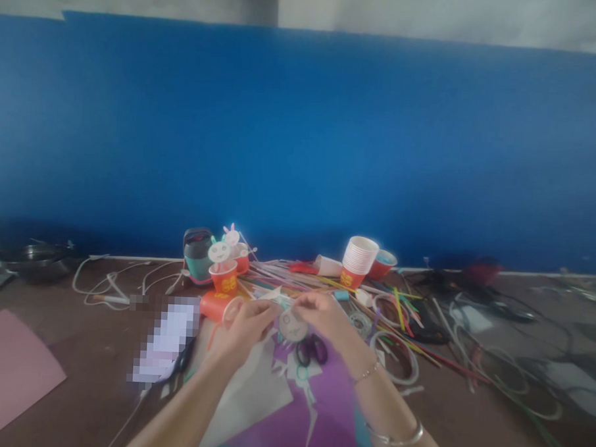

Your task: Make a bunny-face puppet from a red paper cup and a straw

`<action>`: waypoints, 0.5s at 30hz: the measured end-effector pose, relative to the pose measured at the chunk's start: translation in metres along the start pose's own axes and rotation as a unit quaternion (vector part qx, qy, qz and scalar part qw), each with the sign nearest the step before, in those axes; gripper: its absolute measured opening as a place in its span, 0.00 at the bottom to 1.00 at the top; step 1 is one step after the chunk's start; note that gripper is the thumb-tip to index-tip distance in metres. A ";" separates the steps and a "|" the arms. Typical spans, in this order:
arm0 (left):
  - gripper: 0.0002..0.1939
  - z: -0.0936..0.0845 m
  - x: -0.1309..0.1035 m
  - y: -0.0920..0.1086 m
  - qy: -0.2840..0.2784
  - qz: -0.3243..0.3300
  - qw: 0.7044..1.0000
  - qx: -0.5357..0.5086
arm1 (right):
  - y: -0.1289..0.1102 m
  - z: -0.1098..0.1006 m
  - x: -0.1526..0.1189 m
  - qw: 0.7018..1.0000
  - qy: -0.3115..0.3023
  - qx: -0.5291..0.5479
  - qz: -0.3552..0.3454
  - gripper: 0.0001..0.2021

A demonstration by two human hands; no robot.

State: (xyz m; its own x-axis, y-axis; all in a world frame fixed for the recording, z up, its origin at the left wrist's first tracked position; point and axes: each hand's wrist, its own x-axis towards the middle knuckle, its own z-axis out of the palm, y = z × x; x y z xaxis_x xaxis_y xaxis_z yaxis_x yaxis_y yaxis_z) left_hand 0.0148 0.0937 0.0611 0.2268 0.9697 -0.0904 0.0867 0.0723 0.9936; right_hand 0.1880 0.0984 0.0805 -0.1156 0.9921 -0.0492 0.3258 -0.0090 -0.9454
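Just beyond the scissors (pixel 312 350), the round paper face (pixel 292 327) turns its drawn side toward you, top away, about as long as wide, pale with dark lines. Your left hand (pixel 251 325) and right hand (pixel 324 317) pinch its upper edge, fingers nearly closed. Purple paper (pixel 337 396) underlies the scissors; stacked cups (pixel 359 259) stand beyond.

Right forearm (pixel 385 406) is wearing a thin bracelet (pixel 369 371), thicker silver bangle (pixel 398 441) higher up; left forearm (pixel 184 403) is showing bare.

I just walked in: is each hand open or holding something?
Left hand: closed, holding the paper face.
Right hand: closed, holding the same paper face.
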 end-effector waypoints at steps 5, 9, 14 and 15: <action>0.18 0.003 0.000 0.002 0.006 -0.006 1.000 0.007 | -0.001 -0.001 -0.001 1.000 0.003 0.009 0.002 0.04; 0.15 0.003 -0.001 0.003 0.044 0.003 0.999 0.015 | 0.001 -0.003 0.000 0.998 -0.032 0.047 -0.006 0.07; 0.16 0.002 0.000 0.001 0.058 0.010 0.998 0.002 | 0.000 -0.004 -0.001 0.999 -0.027 0.031 0.010 0.04; 0.17 0.002 0.000 0.000 0.052 0.008 0.999 -0.004 | 0.000 -0.004 -0.001 0.999 -0.024 0.033 0.014 0.04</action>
State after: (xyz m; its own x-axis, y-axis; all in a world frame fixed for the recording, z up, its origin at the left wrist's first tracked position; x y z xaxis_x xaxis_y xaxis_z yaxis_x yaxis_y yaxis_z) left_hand 0.0164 0.0938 0.0614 0.1252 0.9898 -0.0674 0.0762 0.0581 0.9954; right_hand 0.1913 0.0983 0.0817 -0.1528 0.9843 -0.0889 0.2676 -0.0454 -0.9625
